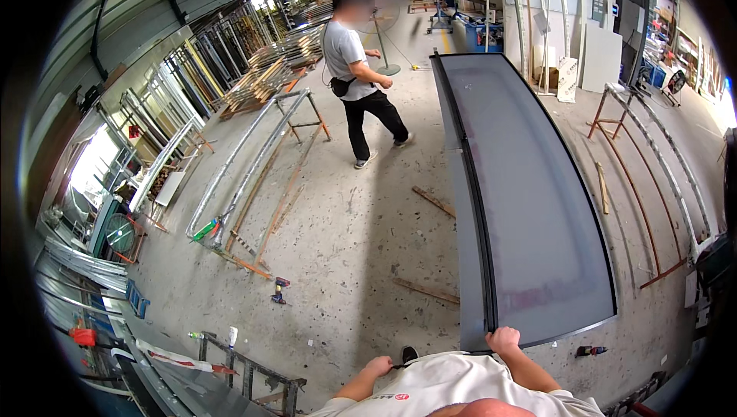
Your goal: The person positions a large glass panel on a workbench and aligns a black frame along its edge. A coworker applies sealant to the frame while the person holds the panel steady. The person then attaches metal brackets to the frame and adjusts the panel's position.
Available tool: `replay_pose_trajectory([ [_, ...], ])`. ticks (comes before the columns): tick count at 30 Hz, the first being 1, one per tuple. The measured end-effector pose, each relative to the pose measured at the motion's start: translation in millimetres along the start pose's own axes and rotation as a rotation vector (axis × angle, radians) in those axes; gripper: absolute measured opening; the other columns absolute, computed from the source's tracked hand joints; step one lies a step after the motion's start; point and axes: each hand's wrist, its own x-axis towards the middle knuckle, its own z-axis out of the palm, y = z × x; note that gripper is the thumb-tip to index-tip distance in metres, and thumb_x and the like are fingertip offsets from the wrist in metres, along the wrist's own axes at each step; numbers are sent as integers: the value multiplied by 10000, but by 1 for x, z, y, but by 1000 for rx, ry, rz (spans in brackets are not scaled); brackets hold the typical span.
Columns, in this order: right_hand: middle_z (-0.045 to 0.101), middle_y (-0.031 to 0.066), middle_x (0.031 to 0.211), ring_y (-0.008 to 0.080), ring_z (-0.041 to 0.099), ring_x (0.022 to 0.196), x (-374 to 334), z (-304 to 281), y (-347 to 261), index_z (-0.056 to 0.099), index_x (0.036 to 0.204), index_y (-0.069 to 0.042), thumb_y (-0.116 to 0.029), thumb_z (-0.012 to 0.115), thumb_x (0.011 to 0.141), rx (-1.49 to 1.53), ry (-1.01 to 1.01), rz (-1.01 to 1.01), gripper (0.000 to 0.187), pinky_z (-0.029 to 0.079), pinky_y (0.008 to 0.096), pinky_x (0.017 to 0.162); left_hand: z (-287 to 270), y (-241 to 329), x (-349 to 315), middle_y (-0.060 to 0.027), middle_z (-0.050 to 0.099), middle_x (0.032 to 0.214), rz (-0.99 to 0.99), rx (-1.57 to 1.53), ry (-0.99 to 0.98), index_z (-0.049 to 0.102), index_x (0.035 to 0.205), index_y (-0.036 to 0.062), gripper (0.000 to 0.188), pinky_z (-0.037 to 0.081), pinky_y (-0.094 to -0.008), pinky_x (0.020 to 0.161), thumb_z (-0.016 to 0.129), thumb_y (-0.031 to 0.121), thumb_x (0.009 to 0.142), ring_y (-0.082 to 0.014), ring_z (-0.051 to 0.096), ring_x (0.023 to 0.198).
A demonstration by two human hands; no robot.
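Observation:
A long grey panel (537, 187) with a black frame lies lengthwise in front of me, its near end close to my body. My right hand (504, 339) is closed round the near end of the black rail (477, 225) along the panel's left side. A flat grey strip (470, 294) shows beyond that rail. My left hand (378, 365) is beside my shirt, left of the panel and apart from it. Its fingers are curled, and a small dark thing shows at their edge; I cannot make out what it holds.
A person (357, 72) in a grey shirt stands left of the panel's far half. Metal trestles (246, 152) stand at left and another rack (652, 164) at right. A cordless drill (280, 291) and wooden strips (426, 290) lie on the floor; another drill (591, 351) lies at right.

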Motion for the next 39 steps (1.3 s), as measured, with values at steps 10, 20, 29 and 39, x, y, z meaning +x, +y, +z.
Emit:
replay_pose_trajectory([
  [10,782,137,988,309,758,958,-3,2,4,811,941,-91,-491,572,896,55,20,58,467,592,425,838,-39,80,6,-157,718,1218,115,-49,101,716,1203,128,336,549,-454,950,633,294,922,-359,678,1124],
  [20,781,141,968,311,758,953,-3,1,1,806,914,-78,-485,593,884,87,2,79,460,593,419,847,-20,28,6,-154,735,1174,108,-35,156,736,1177,111,357,547,-449,965,631,324,910,-355,690,1106],
  [29,780,144,983,313,752,972,0,2,5,810,929,-76,-494,589,891,65,-7,55,474,586,418,868,26,-4,-1,-172,717,1212,56,11,21,752,1163,118,341,540,-469,980,615,322,927,-367,678,1131],
  [39,773,165,995,336,746,982,-10,-15,1,805,973,-55,-568,589,907,50,-57,29,560,588,439,877,21,12,7,-176,754,1049,109,-131,290,752,1090,75,339,573,-440,860,676,347,902,-361,726,977],
])
